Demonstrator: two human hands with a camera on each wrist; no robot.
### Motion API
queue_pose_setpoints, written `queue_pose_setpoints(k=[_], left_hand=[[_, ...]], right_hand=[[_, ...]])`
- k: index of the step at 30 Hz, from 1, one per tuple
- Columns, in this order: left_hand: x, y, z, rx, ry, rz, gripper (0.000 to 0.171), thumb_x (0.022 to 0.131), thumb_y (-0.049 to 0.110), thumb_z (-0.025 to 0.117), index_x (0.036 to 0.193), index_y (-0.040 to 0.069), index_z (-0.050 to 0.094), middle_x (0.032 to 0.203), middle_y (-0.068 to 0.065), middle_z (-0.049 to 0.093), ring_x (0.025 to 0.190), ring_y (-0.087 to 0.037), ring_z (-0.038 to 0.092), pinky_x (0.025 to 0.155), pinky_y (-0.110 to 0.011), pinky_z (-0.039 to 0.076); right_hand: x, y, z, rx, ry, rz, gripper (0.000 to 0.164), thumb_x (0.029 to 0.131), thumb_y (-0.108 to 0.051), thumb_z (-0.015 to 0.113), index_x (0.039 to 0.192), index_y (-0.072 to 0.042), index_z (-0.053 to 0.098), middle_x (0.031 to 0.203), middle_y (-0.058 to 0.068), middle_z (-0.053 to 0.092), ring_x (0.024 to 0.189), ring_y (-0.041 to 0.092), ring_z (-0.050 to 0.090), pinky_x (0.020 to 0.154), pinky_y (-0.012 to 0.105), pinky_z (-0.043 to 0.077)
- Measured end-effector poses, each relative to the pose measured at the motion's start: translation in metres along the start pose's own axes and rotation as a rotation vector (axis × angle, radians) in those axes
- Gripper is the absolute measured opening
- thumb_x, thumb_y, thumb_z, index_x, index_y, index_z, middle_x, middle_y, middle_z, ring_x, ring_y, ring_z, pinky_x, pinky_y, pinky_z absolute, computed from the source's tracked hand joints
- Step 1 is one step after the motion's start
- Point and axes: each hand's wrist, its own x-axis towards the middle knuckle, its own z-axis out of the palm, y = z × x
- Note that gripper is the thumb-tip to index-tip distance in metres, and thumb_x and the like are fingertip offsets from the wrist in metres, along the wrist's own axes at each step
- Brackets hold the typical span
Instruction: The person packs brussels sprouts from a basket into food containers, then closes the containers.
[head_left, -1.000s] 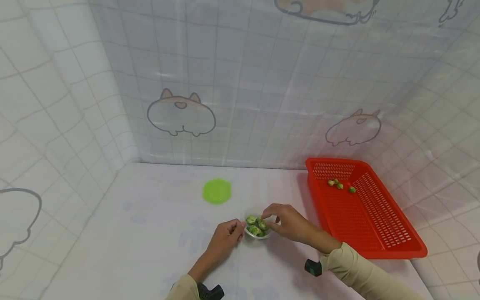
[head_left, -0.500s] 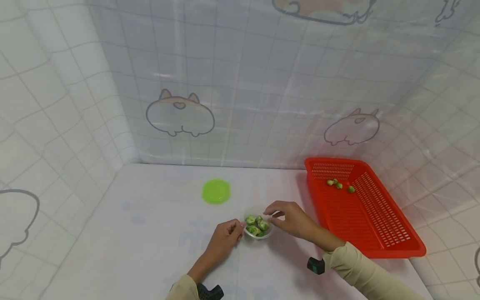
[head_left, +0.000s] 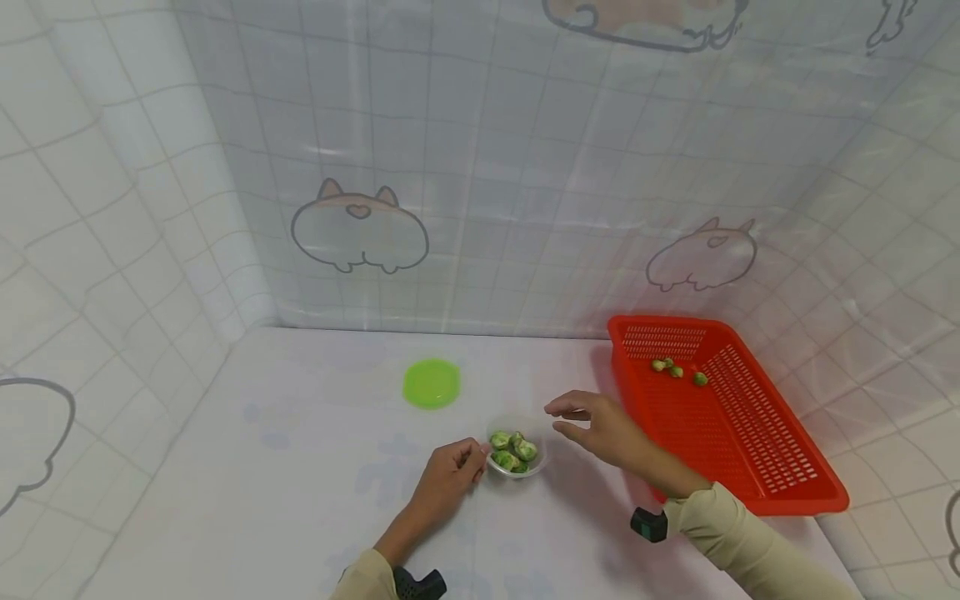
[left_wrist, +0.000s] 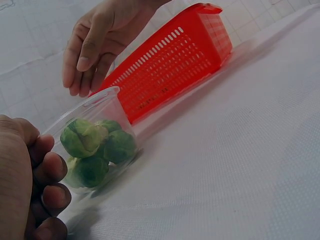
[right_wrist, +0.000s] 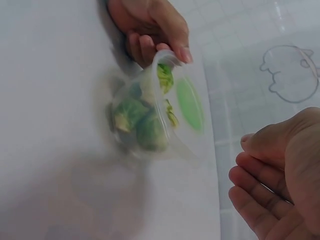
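Observation:
My left hand [head_left: 447,477] pinches the rim of a small clear plastic tub [left_wrist: 123,107], thumb over the edge in the right wrist view. Several green Brussels sprouts [left_wrist: 82,138] lie heaped inside the tub, which stands on the white-covered table. To the right of the tub and above the table, my right hand [head_left: 606,432] holds nothing, its fingers loosely bent and parted from the thumb. A bright green round lid [head_left: 432,384] lies flat on the table behind the tub.
A red perforated plastic basket [head_left: 731,446] stands at the right side of the table, with several Brussels sprouts [head_left: 677,372] near its far end. White grid-patterned sheeting [head_left: 480,167] with cartoon animals rises behind the table and along both sides.
My right hand has drawn away from the sprouts in the tub, up and right towards the basket, its fingers parting. My left hand has stayed at the tub's rim.

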Motion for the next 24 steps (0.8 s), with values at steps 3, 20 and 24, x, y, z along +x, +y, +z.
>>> queue_pose_setpoints(k=[3,20,24], left_hand=[[0.000,0.000,0.000,-0.001,0.002,0.001,0.046,0.102,0.053,0.052,0.081,0.014,0.064,0.065,0.003,0.057,0.058,-0.012,0.047,0.059,-0.026,0.040],[0.001,0.002,-0.003,-0.010,-0.022,-0.017,0.046,0.102,0.052,0.052,0.083,0.012,0.064,0.068,0.004,0.058,0.062,-0.013,0.049,0.061,-0.026,0.041],[0.001,0.001,-0.003,-0.011,-0.020,-0.018,0.046,0.102,0.052,0.053,0.083,0.012,0.065,0.068,0.004,0.058,0.063,-0.013,0.050,0.062,-0.026,0.041]], right_hand=[[-0.001,0.001,-0.005,0.010,0.020,0.022,0.028,0.088,-0.003,0.077,0.114,-0.013,0.073,0.109,0.000,0.073,0.104,0.027,0.071,0.089,0.044,0.055],[-0.008,0.012,-0.031,0.048,0.153,0.171,0.022,0.090,-0.009,0.076,0.112,-0.015,0.075,0.113,0.007,0.073,0.099,0.020,0.072,0.081,0.029,0.057],[-0.008,0.014,-0.037,0.034,0.179,0.174,0.023,0.090,-0.009,0.076,0.113,-0.014,0.075,0.114,0.009,0.073,0.100,0.021,0.072,0.081,0.029,0.057]])
